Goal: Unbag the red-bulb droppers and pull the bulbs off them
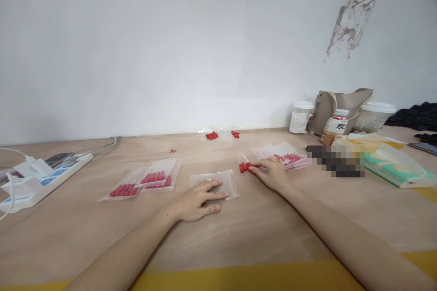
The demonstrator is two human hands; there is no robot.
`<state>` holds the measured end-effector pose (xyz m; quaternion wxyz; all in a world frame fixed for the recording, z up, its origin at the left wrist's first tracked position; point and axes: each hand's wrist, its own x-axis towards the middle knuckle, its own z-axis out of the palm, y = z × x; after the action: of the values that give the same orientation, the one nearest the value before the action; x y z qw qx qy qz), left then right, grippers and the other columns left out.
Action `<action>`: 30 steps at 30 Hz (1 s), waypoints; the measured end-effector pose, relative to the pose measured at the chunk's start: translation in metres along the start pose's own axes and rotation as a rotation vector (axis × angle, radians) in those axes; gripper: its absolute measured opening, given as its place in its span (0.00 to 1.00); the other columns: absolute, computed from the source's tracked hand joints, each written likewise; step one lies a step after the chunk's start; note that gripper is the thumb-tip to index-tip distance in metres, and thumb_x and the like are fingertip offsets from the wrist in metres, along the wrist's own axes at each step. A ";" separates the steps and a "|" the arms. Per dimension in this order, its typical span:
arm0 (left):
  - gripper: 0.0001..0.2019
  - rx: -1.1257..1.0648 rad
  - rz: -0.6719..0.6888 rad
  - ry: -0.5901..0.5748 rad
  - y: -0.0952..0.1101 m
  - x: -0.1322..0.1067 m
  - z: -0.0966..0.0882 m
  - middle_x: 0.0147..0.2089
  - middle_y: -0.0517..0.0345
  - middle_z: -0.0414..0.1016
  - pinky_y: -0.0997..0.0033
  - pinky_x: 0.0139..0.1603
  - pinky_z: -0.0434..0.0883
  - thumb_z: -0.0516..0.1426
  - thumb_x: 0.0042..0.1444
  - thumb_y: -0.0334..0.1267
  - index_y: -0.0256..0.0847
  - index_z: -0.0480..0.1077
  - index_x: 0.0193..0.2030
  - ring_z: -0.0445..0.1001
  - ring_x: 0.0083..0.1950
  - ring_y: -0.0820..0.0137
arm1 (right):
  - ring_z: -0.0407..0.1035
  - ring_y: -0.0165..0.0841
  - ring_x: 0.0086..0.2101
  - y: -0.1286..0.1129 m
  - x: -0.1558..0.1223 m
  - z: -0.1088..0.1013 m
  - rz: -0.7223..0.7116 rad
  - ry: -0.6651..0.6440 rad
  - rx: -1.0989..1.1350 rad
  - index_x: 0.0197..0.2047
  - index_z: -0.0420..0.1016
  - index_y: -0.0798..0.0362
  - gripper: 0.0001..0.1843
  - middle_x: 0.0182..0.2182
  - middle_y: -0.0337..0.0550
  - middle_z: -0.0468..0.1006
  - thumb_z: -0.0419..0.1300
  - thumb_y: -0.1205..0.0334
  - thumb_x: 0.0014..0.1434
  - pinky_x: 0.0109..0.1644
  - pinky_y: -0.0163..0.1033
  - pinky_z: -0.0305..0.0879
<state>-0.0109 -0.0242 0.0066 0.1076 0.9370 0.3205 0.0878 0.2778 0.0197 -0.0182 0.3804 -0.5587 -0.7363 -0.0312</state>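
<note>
My left hand [201, 200] lies with fingers spread on a flat, clear zip bag [222, 179] in the middle of the table; no contents show in the bag. To the right, my right hand [272, 173] has its thumb and fingers closed at the red end of a small stick, at the edge of a row of thin, pale sticks with red ends [243, 167]. Its fingertips partly hide the row. Just behind that hand is a stack of clear bags with red-ended pieces [290, 158]. Left of my left hand lie more filled bags [150, 179], overlapping.
Along the wall sit small red pieces [212, 135] on clear plastic. A power strip [51, 179] with chargers is at the left. At the right stand a lidded cup [302, 116], a bottle [334, 127], a grey bag [319, 111] and a green tissue pack [398, 166].
</note>
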 end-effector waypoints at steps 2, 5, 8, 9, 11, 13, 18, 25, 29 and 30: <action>0.19 0.033 0.007 0.106 0.000 0.001 0.000 0.61 0.58 0.57 0.59 0.58 0.58 0.47 0.59 0.47 0.53 0.60 0.56 0.57 0.60 0.63 | 0.67 0.36 0.37 0.001 0.000 0.000 0.013 0.016 0.026 0.35 0.76 0.46 0.15 0.33 0.39 0.78 0.53 0.49 0.54 0.45 0.43 0.54; 0.17 0.143 -0.068 0.349 0.005 0.002 0.001 0.52 0.53 0.66 0.60 0.53 0.62 0.49 0.58 0.43 0.46 0.65 0.53 0.64 0.52 0.64 | 0.67 0.36 0.37 0.004 0.000 0.002 0.035 0.048 0.045 0.37 0.76 0.49 0.16 0.33 0.42 0.78 0.52 0.50 0.54 0.44 0.41 0.55; 0.14 0.238 -0.164 0.411 0.010 0.004 0.001 0.44 0.52 0.69 0.62 0.46 0.65 0.50 0.57 0.43 0.43 0.69 0.47 0.67 0.44 0.65 | 0.67 0.36 0.37 0.006 0.001 0.003 0.059 0.051 0.036 0.35 0.76 0.49 0.16 0.33 0.42 0.78 0.51 0.51 0.55 0.43 0.41 0.55; 0.13 0.261 -0.166 0.382 0.009 0.004 0.001 0.43 0.53 0.69 0.62 0.46 0.65 0.51 0.57 0.42 0.44 0.70 0.46 0.67 0.44 0.65 | 0.67 0.36 0.37 0.006 0.001 0.003 0.071 0.051 0.026 0.34 0.76 0.49 0.15 0.33 0.41 0.78 0.51 0.51 0.55 0.43 0.41 0.54; 0.12 0.323 -0.135 0.321 0.005 0.004 0.000 0.45 0.54 0.68 0.61 0.47 0.63 0.51 0.57 0.41 0.48 0.70 0.45 0.66 0.46 0.64 | 0.66 0.37 0.37 0.007 0.000 0.004 0.088 0.042 -0.004 0.33 0.76 0.49 0.15 0.33 0.41 0.77 0.50 0.51 0.55 0.43 0.41 0.53; 0.11 0.425 -0.128 0.338 -0.003 0.004 -0.001 0.50 0.53 0.66 0.56 0.51 0.60 0.51 0.57 0.37 0.50 0.71 0.45 0.63 0.51 0.61 | 0.66 0.38 0.37 0.007 0.000 0.005 0.098 0.028 -0.031 0.32 0.75 0.49 0.16 0.32 0.41 0.77 0.49 0.52 0.56 0.42 0.41 0.52; 0.13 0.485 -0.276 0.514 -0.008 0.006 -0.002 0.51 0.49 0.66 0.58 0.49 0.62 0.49 0.57 0.34 0.43 0.70 0.46 0.63 0.51 0.59 | 0.67 0.36 0.36 0.008 0.001 0.006 0.097 0.014 -0.019 0.32 0.75 0.51 0.16 0.32 0.41 0.77 0.49 0.54 0.56 0.39 0.38 0.52; 0.15 0.316 -0.281 0.370 0.013 0.012 0.007 0.44 0.55 0.72 0.60 0.46 0.64 0.48 0.58 0.43 0.44 0.67 0.49 0.68 0.45 0.63 | 0.67 0.32 0.35 0.003 -0.002 0.003 0.133 0.083 -0.015 0.31 0.74 0.50 0.14 0.33 0.39 0.76 0.50 0.55 0.55 0.42 0.40 0.47; 0.19 0.446 -0.353 0.360 -0.007 0.012 0.007 0.53 0.52 0.67 0.55 0.57 0.54 0.48 0.55 0.31 0.41 0.63 0.54 0.63 0.54 0.61 | 0.66 0.31 0.34 0.002 0.000 -0.004 0.152 0.138 -0.061 0.30 0.73 0.50 0.14 0.33 0.38 0.75 0.49 0.54 0.56 0.45 0.42 0.45; 0.19 0.469 -0.380 0.383 -0.012 0.011 0.006 0.56 0.51 0.65 0.55 0.58 0.52 0.47 0.55 0.31 0.40 0.62 0.55 0.61 0.57 0.61 | 0.66 0.31 0.34 0.004 0.001 -0.007 0.156 0.152 -0.084 0.30 0.73 0.50 0.14 0.33 0.39 0.75 0.49 0.55 0.56 0.45 0.43 0.44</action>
<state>-0.0078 -0.0086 -0.0013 -0.1579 0.8264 0.5150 0.1643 0.2850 0.0187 -0.0138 0.4127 -0.6257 -0.6578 -0.0744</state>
